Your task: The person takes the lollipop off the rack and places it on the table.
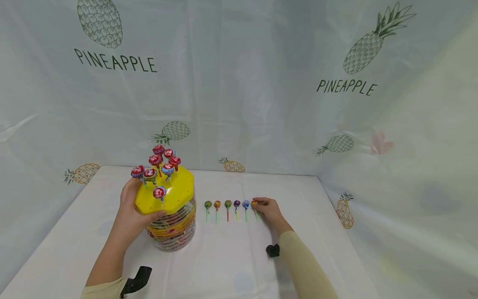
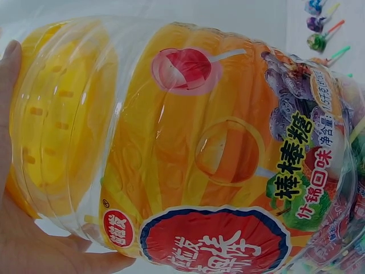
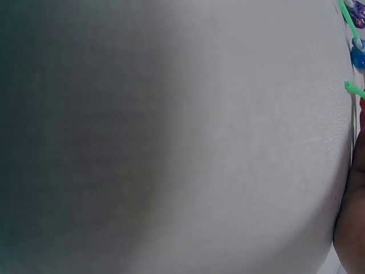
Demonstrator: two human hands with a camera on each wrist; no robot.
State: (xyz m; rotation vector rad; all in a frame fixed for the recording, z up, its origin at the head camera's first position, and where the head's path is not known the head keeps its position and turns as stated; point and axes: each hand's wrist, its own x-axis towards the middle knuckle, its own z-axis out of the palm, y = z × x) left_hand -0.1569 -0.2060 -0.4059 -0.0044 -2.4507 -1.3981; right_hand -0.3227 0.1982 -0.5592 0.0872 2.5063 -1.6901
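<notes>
Your left hand (image 1: 130, 209) wrapped round the clear candy tub (image 1: 173, 226) with its yellow lid (image 1: 175, 191) studded with lollipops, your right hand (image 1: 269, 209) seemingly pinching the end lollipop (image 1: 254, 204) of the tabletop row (image 1: 227, 205).

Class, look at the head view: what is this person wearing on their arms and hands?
Both hands are bare: the left hand and the right hand wear no gloves or rings that show. Both arms wear pale beige long sleeves, the left one pushed further up. A small black device sits at each wrist.
</notes>
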